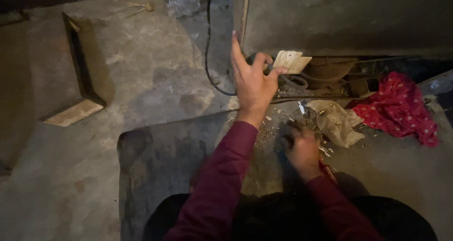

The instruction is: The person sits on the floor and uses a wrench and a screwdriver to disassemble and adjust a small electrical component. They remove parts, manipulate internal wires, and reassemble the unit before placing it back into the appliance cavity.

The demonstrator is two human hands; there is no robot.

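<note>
Head view: left hand (252, 83) pinches a pale wood piece (291, 61); right hand (302, 149), blurred, grip unclear, over floor scraps (269, 135).

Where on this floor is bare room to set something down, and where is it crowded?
Bare concrete floor lies between the wooden block and the left hand. Crowded: wood scraps around the right hand, then crumpled beige cloth and red cloth.

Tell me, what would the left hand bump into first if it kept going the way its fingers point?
Probably the grey wall. The left hand, holding a pale wood piece, points up toward its edge, though depth is unclear.
</note>
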